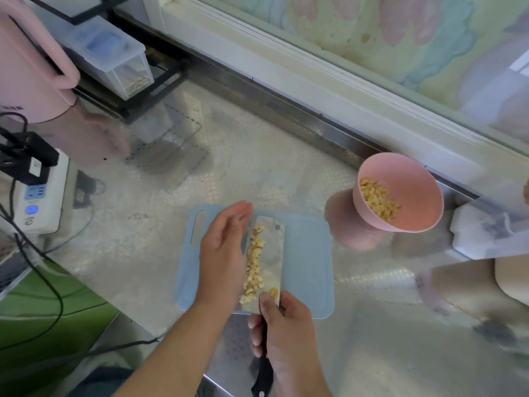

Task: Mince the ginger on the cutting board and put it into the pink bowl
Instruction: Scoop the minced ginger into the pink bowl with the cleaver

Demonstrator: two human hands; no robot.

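A light blue cutting board (307, 262) lies on the steel counter. My right hand (286, 333) grips the black handle of a cleaver (274, 253) whose flat blade lies over the board. A row of minced ginger (254, 262) sits along the blade's left side. My left hand (223, 253) is flat with straight fingers, its edge pressed against the ginger. The pink bowl (415, 196) stands to the right beyond the board, tilted toward me, with minced ginger inside.
A pink appliance (31, 61) and a clear plastic container (114, 55) on a black rack stand at the back left. A white power strip (40, 196) with cables lies at the left. A white object (481, 233) sits at the right edge, behind it a window ledge.
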